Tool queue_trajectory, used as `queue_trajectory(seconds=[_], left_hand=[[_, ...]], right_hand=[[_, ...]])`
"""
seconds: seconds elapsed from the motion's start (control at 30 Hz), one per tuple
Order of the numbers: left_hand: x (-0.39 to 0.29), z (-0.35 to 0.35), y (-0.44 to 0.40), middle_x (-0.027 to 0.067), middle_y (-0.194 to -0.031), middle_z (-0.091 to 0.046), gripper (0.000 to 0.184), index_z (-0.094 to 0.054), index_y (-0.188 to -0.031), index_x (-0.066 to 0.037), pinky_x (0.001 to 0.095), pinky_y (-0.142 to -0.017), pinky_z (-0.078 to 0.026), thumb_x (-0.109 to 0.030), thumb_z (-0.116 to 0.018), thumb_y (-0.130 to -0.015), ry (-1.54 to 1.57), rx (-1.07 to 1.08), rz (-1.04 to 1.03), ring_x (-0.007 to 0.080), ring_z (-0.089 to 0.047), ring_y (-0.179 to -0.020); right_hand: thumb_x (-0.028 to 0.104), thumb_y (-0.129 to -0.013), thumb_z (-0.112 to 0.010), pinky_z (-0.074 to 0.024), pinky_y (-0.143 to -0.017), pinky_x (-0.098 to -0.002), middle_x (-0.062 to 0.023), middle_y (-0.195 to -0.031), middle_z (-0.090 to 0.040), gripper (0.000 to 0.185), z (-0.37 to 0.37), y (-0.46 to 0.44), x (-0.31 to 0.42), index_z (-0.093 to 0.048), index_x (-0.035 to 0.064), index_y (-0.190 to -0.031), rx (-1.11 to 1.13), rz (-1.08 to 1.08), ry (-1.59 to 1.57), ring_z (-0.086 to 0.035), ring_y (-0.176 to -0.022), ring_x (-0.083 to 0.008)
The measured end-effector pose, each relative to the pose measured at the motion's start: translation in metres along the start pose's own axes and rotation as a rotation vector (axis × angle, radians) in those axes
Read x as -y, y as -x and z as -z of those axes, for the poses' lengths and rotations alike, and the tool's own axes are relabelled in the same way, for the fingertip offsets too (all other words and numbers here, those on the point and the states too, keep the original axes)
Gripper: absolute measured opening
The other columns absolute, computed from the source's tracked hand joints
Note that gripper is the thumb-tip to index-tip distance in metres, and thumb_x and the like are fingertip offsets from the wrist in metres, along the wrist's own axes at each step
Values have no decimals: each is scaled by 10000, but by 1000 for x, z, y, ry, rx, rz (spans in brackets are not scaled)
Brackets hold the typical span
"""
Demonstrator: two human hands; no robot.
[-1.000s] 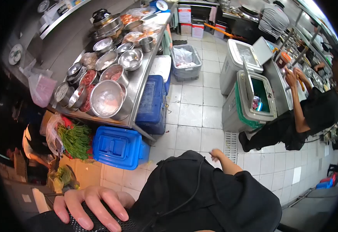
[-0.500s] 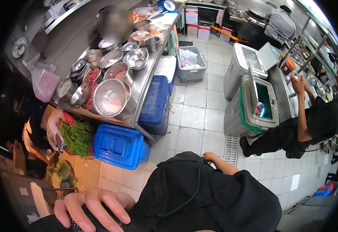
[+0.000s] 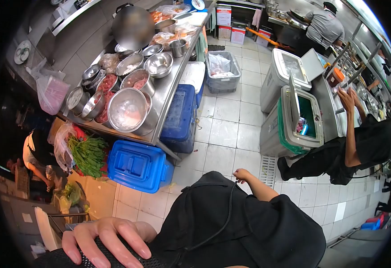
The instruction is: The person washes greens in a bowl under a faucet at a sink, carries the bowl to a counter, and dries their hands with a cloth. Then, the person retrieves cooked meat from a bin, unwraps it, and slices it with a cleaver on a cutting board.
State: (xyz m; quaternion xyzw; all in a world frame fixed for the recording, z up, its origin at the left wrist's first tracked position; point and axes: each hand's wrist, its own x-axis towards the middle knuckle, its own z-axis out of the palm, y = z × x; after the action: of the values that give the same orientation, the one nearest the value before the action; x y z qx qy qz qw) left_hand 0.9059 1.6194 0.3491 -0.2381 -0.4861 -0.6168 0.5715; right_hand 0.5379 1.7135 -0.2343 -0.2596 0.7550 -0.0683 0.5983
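- Left hand (image 3: 108,241) draped over black mesh (image 3: 152,262), directly beneath it; grip firmness can't tell. Mesh could slip if hold loosens.
- Right hand (image 3: 241,175) well apart from left, near cord (image 3: 229,213); contents can't tell. A swing could snag it.
- Bowl (image 3: 126,109) on desk (image 3: 164,98) beyond left hand: bumping could spill it.

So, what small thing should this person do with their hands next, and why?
Perhaps the right hand should take hold of the black cord: it is close to the cord's upper end, though I can't tell whether they touch. The left hand rests on black mesh, so the right seems the freer one.
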Motion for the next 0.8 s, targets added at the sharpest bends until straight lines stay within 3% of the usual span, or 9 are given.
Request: queue_trajectory(seconds=[0.07,0.2,0.27,0.3,0.37,0.5,0.57,0.7,0.8], left_hand=[[-4,1,-2,89,-1155,-575,381,-516,-1285,-115,457,-723,-501,-344,-373,-1016,41,108,192,280,-630,-871],[-7,-3,0,85,-1141,-578,370,-522,-1273,-106,454,-720,-503,-327,-373,-1017,26,113,189,280,-629,-875],[-6,-5,5,199,-980,-535,365,-452,-1146,33,490,-478,-499,-286,-404,-976,-11,34,-22,342,-614,-618],[-10,-7,4,199,-980,-535,365,-452,-1146,33,490,-478,-499,-286,-404,-976,-16,39,-34,342,-614,-618],[-20,-11,0,91,-1128,-579,365,-526,-1267,-106,449,-734,-502,-319,-359,-1022,-19,73,194,288,-627,-886],[-22,-14,1,97,-1103,-583,363,-532,-1256,-111,438,-721,-493,-319,-348,-1023,-33,47,166,289,-621,-854],[-21,-5,4,213,-1011,-517,387,-420,-1176,32,524,-526,-509,-300,-391,-978,-71,84,-19,375,-616,-667],[-28,-7,5,221,-1029,-501,404,-394,-1194,30,549,-561,-511,-312,-387,-979,-74,122,-8,399,-614,-701],[-28,-25,2,98,-1072,-586,361,-542,-1239,-117,431,-700,-479,-324,-344,-1020,-84,-51,128,287,-609,-805]], right_hand=[[352,-914,-522,-576,-557,-416,-155,-970,-681,428,-3,-1,6,-558,41,-1205,-2,40,-12,-700,-740,-259],[359,-916,-542,-574,-560,-446,-139,-931,-671,421,-10,0,5,-562,37,-1187,25,36,-11,-681,-694,-249],[354,-927,-512,-578,-589,-453,-159,-962,-665,421,-13,5,-2,-566,15,-1171,32,26,6,-690,-728,-275],[349,-937,-482,-582,-618,-459,-180,-992,-659,427,-12,8,-3,-571,-8,-1155,36,16,19,-699,-762,-301],[365,-956,-458,-583,-641,-483,-199,-1044,-653,442,-11,0,-13,-563,-6,-1172,74,-25,53,-699,-815,-322],[384,-970,-437,-587,-667,-474,-208,-1081,-653,476,-6,10,-17,-551,-22,-1191,83,-80,111,-693,-902,-340],[380,-967,-434,-589,-668,-461,-203,-1081,-656,479,-2,16,-9,-554,-31,-1182,71,-84,130,-694,-905,-333],[353,-957,-439,-588,-642,-448,-189,-1065,-662,445,-1,14,5,-574,-18,-1161,46,-69,128,-701,-876,-303],[353,-950,-455,-585,-630,-443,-173,-1035,-670,420,0,11,16,-581,17,-1169,33,6,122,-706,-825,-288]])
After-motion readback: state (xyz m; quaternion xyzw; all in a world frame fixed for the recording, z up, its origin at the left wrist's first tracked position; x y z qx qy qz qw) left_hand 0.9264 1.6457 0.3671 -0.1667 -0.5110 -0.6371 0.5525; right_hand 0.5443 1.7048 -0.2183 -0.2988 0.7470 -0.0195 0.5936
